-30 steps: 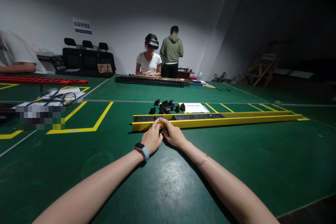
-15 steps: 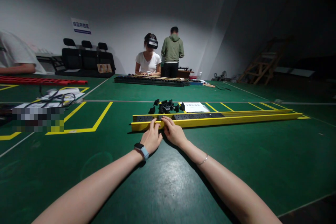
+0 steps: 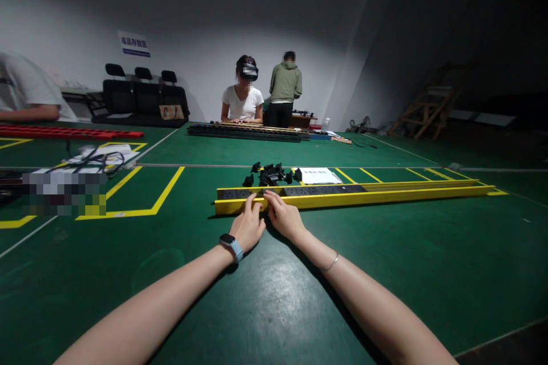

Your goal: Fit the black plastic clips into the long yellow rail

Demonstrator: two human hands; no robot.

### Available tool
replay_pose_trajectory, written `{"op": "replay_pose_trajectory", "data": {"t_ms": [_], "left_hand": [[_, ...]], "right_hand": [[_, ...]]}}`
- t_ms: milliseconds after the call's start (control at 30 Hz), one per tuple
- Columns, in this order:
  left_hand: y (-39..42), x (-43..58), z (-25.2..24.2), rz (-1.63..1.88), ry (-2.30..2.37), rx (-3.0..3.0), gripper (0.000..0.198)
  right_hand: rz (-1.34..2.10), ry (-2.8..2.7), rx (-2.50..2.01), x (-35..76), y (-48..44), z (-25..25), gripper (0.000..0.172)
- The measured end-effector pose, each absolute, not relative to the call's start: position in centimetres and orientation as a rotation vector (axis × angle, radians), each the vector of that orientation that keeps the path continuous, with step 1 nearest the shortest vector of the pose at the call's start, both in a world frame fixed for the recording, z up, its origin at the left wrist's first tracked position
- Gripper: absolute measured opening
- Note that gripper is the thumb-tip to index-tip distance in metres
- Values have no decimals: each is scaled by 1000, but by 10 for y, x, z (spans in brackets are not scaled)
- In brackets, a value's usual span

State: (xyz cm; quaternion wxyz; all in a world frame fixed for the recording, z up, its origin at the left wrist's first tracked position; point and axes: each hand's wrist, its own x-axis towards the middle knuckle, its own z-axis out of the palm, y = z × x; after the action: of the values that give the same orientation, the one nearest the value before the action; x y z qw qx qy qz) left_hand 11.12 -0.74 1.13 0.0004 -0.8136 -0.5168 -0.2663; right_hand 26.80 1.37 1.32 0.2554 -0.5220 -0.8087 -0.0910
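Note:
A long yellow channel-shaped rail (image 3: 363,195) lies across the green table, with a row of black socket modules (image 3: 319,189) in its left part. My left hand (image 3: 247,226) bends its fingers over the near wall, close to the left end, thumb on the outer side. Right beside it, my right hand (image 3: 283,218) is closed at the same wall, fingertips reaching over the top edge by the modules. What lies under the fingertips is partly hidden. Behind the rail is a loose pile of small black parts (image 3: 273,174).
A white paper label (image 3: 319,175) lies behind the rail. Cables and papers (image 3: 105,155) are at left, near red rails (image 3: 72,132). Across the table, a person in a headset (image 3: 242,100) works at dark rails (image 3: 244,132); another person (image 3: 286,85) stands behind.
Both hands stay almost still at the rail. The view has shifted very slightly, and the standing person in the background leans a little to the right.

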Motion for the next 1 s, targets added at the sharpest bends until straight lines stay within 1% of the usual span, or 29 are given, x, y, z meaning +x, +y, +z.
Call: {"op": "replay_pose_trajectory", "data": {"t_ms": [100,233,300,600,867,1000], "left_hand": [[-7,111,11,-823,-1641,-2537,32],[-6,111,11,-821,-1721,-2424,32],[-5,111,10,-831,-1781,-2369,32],[-2,110,6,-915,-1874,-2270,30],[-1,111,3,-880,-1948,-2222,31],[0,111,3,-893,-1965,-2209,31]], "right_hand": [[-232,-2242,-1373,270,14,13,51],[-200,-2336,-1268,272,14,15,61],[-191,-2344,-1268,272,14,16,62],[-246,-2281,-1385,267,15,15,51],[-341,-2158,-1483,268,13,15,37],[-367,-2139,-1522,267,11,17,36]]}}
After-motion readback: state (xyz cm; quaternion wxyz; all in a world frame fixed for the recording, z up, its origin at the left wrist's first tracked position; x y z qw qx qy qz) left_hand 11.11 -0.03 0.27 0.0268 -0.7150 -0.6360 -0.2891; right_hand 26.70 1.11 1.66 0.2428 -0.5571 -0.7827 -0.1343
